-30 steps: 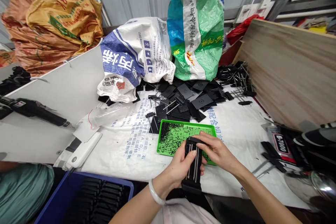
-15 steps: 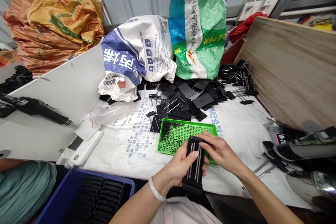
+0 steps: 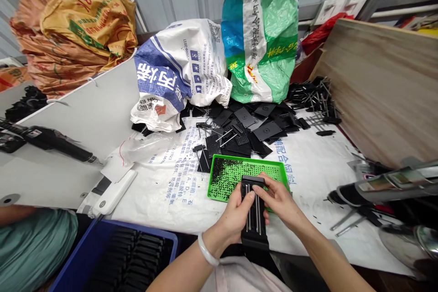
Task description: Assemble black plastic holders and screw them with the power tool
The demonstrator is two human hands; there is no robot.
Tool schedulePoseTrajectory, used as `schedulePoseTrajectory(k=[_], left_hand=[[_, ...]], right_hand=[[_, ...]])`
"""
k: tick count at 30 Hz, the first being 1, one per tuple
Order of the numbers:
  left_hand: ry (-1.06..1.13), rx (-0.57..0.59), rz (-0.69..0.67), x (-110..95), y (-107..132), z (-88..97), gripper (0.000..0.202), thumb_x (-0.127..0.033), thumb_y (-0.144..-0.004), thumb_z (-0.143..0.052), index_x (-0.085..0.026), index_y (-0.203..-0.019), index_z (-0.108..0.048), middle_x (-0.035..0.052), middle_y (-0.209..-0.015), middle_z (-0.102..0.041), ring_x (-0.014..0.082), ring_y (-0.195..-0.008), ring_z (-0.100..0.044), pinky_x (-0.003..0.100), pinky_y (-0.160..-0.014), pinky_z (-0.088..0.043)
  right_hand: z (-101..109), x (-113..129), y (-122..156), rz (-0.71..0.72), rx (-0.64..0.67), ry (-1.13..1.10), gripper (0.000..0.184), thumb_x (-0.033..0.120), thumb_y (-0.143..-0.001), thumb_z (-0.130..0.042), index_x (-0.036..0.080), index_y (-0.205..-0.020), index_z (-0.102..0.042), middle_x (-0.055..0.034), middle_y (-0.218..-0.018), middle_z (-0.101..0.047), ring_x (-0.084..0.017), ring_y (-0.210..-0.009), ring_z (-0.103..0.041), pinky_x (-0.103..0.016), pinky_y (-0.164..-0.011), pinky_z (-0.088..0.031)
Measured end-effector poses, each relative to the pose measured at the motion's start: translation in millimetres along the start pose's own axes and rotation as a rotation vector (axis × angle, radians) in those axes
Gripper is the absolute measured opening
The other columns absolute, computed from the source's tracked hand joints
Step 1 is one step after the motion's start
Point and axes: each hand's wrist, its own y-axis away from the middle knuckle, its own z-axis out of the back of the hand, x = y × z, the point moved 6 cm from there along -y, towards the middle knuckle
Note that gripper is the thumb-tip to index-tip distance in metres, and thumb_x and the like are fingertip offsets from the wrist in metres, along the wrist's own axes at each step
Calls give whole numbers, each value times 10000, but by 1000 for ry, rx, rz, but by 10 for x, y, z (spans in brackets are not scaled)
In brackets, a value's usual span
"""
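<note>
Black bar (image 3: 253,237) held over green tray (image 3: 246,159)

The left hand (image 3: 236,219), with a pale bangle (image 3: 207,250) on its wrist, and the right hand (image 3: 278,200) share the bar. The left fingers wrap its side, lying across the metal pins (image 3: 248,207) set along it, while the right fingers pinch its far end. Both sets are closed narrowly on the bar. It runs toward the person's body, with its far end above the near part of the tray and its near end past the tray's edge.

The tray rests on a white printed sheet (image 3: 308,219), and small black bits (image 3: 222,178) crowd its grid, thickest on the left. Just behind it lies a heap of flat black plates (image 3: 267,131), backed by a white sack (image 3: 178,68) and a green sack (image 3: 260,41).

Near the person's left, a blue crate (image 3: 137,232) holds black parts. Beyond it, a black power tool (image 3: 51,142) lies on the tabletop (image 3: 78,114). A co-worker's teal sleeve (image 3: 34,251) shows at the left edge.
</note>
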Motion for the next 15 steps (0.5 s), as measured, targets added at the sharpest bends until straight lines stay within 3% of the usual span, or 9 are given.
schedulePoseTrajectory(k=[4,9,15], left_hand=[[26,10,7,-18,23,11,450,-446,-858,-619,-221,-1200,-432,-8,-691,-628,142,-551,-629,226,-499,-487],[56,-2,-10,-37,8,15,434,-448,-852,-628,-222,-1180,-454,21,-780,-669,161,-598,-668,252,-552,-515],[-16,-74,-53,-27,11,29,436,-430,-866,-610,-214,-1209,-450,21,-807,-678,143,-580,-655,255,-565,-525]], right_hand=[[-112,45,88,-38,-15,-100,351,464,-839,-644,244,-1097,-554,-18,-971,-435,-88,-556,-504,-180,-304,-433],[-103,51,80,-17,-84,-21,408,505,-860,-592,243,-1164,-522,-57,-1027,-515,-84,-542,-477,-164,-317,-421],[-109,-5,-7,-74,-114,-33,491,491,-850,-592,289,-1250,-391,-72,-1116,-543,-36,-356,-425,-197,-226,-364]])
